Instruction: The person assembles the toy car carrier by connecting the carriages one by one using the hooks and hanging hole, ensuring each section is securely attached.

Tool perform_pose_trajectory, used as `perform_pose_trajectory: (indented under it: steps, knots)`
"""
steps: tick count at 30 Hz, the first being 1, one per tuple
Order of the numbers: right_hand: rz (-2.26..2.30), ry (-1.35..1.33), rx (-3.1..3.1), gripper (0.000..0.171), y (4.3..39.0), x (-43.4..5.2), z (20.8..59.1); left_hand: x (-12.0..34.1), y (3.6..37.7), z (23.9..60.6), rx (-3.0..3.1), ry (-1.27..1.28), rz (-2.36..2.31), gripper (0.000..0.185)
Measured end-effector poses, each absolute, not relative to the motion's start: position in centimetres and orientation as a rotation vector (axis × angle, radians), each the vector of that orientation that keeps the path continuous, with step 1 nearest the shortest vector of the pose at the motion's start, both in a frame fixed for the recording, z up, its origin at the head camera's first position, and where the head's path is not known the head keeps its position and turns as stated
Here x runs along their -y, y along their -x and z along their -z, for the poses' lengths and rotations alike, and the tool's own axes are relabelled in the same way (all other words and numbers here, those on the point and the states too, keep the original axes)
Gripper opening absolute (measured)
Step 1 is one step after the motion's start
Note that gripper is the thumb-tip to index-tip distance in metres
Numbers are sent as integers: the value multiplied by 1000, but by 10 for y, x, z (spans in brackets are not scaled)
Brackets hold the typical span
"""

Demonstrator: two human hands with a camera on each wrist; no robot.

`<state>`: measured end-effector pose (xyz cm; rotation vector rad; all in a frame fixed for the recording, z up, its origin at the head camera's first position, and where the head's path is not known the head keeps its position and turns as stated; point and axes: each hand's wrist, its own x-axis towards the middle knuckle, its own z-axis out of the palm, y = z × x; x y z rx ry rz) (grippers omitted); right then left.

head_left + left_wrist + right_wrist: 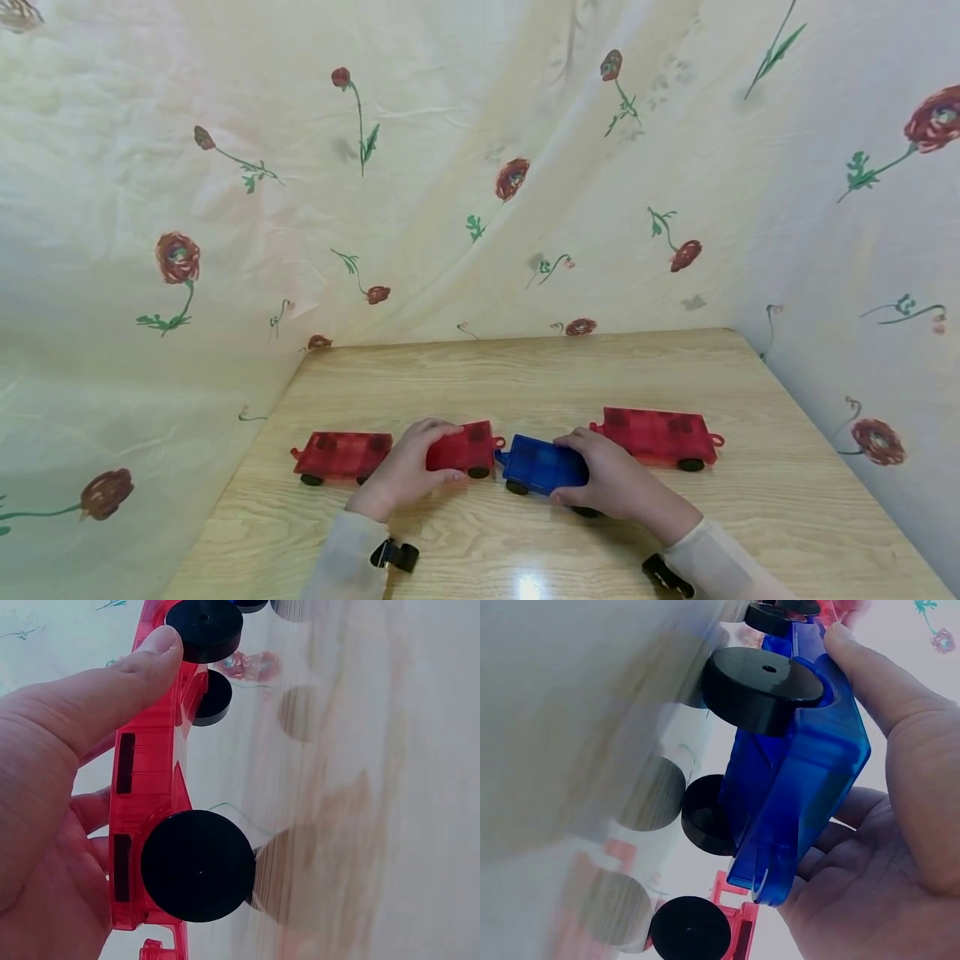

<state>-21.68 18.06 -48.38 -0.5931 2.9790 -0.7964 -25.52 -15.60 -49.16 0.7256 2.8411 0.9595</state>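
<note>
From where I stand, the person's left hand (411,467) is pinching a red wagon (465,447) between thumb and fingers, near the middle of the wooden surface (525,375). The right hand (611,475) has its thumb and fingers closed round a blue wagon (543,464), which sits at a slant just beside the red one, its right end nearer the person. The red one's ring (498,442) and the blue one's hook (502,457) come right up to each other, though I can't tell whether they're linked. Another red wagon (345,454) is over to the left, partly hidden by that hand, and one more red wagon (660,435) stands at the right, behind the right hand
</note>
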Motion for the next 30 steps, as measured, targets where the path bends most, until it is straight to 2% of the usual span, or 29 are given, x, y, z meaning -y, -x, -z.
perform_pose_trajectory:
  steps: [20, 30]
  knots:
    - [808, 637, -2995, 76, 217, -182, 486, 155, 253, 488, -2850, -739, -903, 67]
    - [821, 563, -2973, 78, 215, -181, 482, 159, 254, 489, -2860, -730, -904, 68]
